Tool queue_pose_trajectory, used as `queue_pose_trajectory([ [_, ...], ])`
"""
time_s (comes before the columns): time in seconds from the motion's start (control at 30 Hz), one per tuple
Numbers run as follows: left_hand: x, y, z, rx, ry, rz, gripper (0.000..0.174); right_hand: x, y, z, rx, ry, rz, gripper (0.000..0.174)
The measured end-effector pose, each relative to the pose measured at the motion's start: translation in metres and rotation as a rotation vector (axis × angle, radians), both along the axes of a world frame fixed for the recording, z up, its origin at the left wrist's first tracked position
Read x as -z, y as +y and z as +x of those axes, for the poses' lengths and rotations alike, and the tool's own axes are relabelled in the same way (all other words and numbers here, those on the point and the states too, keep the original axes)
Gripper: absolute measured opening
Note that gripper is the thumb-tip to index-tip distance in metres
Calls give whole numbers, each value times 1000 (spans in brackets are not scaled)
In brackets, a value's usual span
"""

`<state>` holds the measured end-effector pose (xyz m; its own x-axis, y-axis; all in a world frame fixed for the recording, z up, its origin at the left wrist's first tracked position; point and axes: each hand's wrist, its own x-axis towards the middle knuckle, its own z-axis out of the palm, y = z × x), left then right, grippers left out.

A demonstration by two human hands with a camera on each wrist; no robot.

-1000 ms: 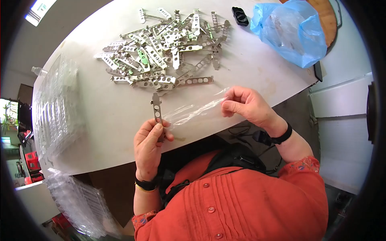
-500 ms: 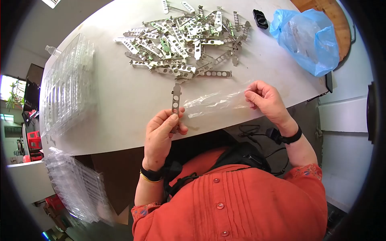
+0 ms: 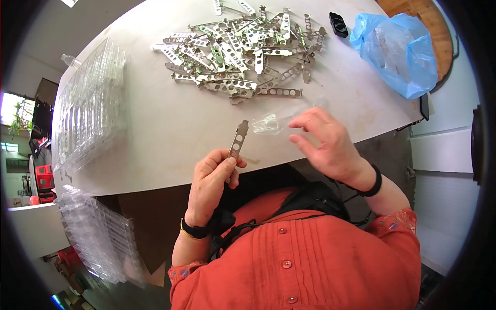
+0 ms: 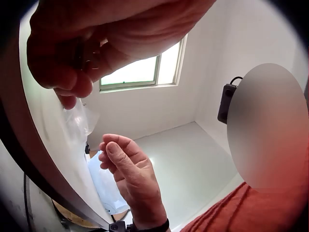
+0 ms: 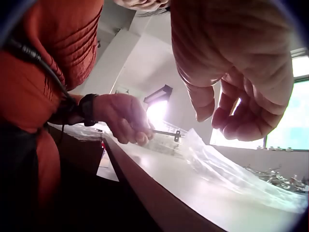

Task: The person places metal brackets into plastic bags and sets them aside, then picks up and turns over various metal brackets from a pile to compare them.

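Observation:
In the head view the left hand pinches a flat metal bracket with round holes, its free end pointing up and away from the body. To the right, the right hand hovers with thumb and fingers apart and nothing between them. A clear plastic film lies on the table just beyond and left of the right fingertips. In the right wrist view the bracket sticks out of the left fingers, close to the film.
A heap of metal brackets covers the far middle of the table. Stacked clear plastic trays stand at the left, more below the edge. A blue bag and a black object are at the far right.
The right hand has let go of the film and moved slightly left, its fingers spreading. The film has dropped onto the table. The bracket in the left hand has tilted to the right.

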<state>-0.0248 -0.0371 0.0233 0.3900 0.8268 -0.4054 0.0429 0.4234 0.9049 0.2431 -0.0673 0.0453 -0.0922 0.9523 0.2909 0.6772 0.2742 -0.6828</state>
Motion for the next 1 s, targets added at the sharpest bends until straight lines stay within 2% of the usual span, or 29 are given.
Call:
queue_pose_trajectory([
  [0.07, 2, -2, -3, -17, -12, -8, 17, 2, 7, -13, -58, -77, 79, 22],
  [0.33, -5, -4, -9, -12, 19, -67, 18, -1, 27, -45, -78, -231, 170, 20],
  [0.57, 1, -3, -8, 107, 36, -87, 18, 18, 35, -45, -51, -408, 172, 12],
  [1.0, -11, -1, -6, 133, -15, -98, 19, 13, 13, -32, -38, -157, 164, 18],
])
